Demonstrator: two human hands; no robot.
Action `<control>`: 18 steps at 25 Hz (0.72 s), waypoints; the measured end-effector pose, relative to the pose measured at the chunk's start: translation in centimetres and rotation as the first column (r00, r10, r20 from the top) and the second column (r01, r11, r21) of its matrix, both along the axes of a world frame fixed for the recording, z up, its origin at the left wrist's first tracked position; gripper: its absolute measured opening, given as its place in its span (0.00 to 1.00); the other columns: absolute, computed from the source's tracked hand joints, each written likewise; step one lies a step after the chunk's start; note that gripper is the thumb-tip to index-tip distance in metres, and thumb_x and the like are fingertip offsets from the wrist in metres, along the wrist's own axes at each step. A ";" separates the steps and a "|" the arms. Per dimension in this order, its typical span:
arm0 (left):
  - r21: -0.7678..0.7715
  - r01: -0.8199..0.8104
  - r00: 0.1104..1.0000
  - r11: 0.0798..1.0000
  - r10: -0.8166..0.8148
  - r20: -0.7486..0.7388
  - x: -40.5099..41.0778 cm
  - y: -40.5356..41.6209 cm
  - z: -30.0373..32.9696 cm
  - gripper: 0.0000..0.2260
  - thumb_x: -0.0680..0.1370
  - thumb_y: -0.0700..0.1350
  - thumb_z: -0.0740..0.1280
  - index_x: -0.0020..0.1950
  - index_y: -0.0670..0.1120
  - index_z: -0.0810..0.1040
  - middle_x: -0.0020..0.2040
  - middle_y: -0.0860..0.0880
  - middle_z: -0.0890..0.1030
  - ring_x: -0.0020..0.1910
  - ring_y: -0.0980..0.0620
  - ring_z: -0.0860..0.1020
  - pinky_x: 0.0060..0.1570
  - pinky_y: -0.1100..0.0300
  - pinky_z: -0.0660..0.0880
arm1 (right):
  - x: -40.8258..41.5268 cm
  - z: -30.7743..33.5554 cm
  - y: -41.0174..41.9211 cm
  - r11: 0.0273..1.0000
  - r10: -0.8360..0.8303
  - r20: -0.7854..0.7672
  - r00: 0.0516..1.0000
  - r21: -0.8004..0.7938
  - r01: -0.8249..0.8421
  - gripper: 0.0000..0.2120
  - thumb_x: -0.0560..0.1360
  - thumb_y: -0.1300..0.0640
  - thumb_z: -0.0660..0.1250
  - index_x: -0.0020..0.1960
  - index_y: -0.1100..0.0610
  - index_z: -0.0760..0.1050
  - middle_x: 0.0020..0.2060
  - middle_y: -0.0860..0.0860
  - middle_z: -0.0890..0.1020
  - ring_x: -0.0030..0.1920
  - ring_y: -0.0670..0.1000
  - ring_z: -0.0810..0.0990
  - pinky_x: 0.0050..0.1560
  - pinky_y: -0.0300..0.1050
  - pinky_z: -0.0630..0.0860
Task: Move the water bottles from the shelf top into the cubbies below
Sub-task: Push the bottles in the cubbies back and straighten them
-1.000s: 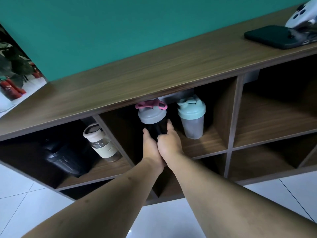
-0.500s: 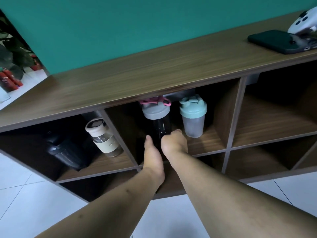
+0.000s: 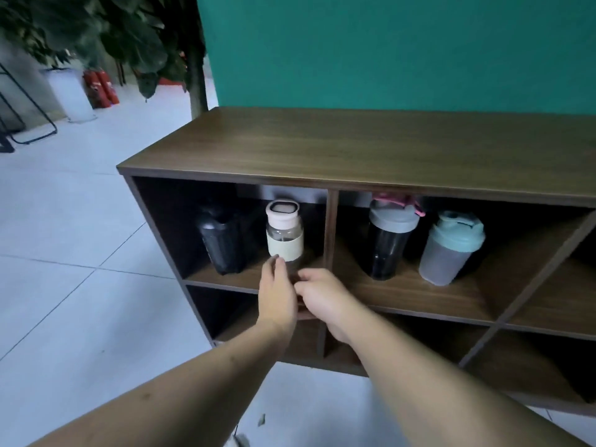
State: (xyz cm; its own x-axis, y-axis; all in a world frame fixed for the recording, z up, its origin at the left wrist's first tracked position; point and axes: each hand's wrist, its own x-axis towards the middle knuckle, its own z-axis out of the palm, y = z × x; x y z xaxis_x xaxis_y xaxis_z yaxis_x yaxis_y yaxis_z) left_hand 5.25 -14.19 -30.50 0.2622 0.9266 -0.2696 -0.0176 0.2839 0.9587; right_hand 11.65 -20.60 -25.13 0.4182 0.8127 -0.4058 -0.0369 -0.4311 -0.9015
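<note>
The wooden shelf top [image 3: 371,150] shows no bottles on the part in view. The upper left cubby holds a black bottle [image 3: 225,243] and a glass bottle with a cream sleeve and white lid [image 3: 285,233]. The cubby to its right holds a black shaker with a grey lid and pink loop [image 3: 388,243] and a cloudy shaker with a teal lid [image 3: 451,253]. All stand upright. My left hand [image 3: 277,291] is flat and empty, fingertips at the base of the cream-sleeved bottle. My right hand [image 3: 322,296] is curled beside it, holding nothing.
The lower cubbies [image 3: 403,337] are dark, and no bottles show in them. Pale tiled floor [image 3: 80,253] stretches to the left. Beyond it stand a leafy plant [image 3: 138,33], a white bin [image 3: 72,91], red extinguishers [image 3: 101,88] and a black metal rack [image 3: 29,117].
Both hands have let go of the black shaker and drawn back and left, now in front of the left cubby. My view has swung left; the phone is out of sight.
</note>
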 end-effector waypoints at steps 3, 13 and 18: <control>-0.062 0.000 0.994 0.998 0.007 0.111 1.5 5.4 -4.3 0.38 0.74 0.72 0.59 0.79 0.55 0.73 0.76 0.49 0.79 0.74 0.47 0.77 0.78 0.42 0.69 | -1.2 -0.9 3.4 0.985 -0.155 0.017 0.988 0.073 0.153 0.27 0.77 0.63 0.64 0.75 0.51 0.68 0.60 0.47 0.81 0.49 0.45 0.79 0.51 0.42 0.75; -0.154 0.051 0.974 0.987 -0.015 0.225 2.4 8.2 -2.8 0.26 0.82 0.64 0.56 0.65 0.51 0.87 0.62 0.49 0.89 0.67 0.50 0.83 0.77 0.49 0.70 | 0.1 -5.0 9.7 0.949 -0.286 0.063 0.956 0.159 0.274 0.31 0.71 0.63 0.68 0.70 0.43 0.72 0.53 0.40 0.86 0.56 0.45 0.84 0.48 0.36 0.74; -0.119 -0.088 0.993 0.989 0.096 0.067 -0.7 8.3 -1.3 0.25 0.85 0.57 0.55 0.67 0.44 0.84 0.65 0.43 0.86 0.68 0.43 0.81 0.71 0.51 0.72 | -3.0 -4.4 10.0 0.891 -0.446 0.306 0.841 0.069 0.448 0.22 0.72 0.58 0.68 0.66 0.53 0.76 0.53 0.52 0.85 0.54 0.58 0.83 0.50 0.46 0.76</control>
State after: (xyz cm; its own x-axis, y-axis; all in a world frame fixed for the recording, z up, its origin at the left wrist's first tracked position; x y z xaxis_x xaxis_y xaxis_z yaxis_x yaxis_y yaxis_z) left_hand 4.57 -5.94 -31.77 0.1997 0.9115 -0.3595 -0.1169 0.3864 0.9149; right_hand 8.67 -10.62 -29.53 0.8389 0.5057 -0.2011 0.0497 -0.4391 -0.8971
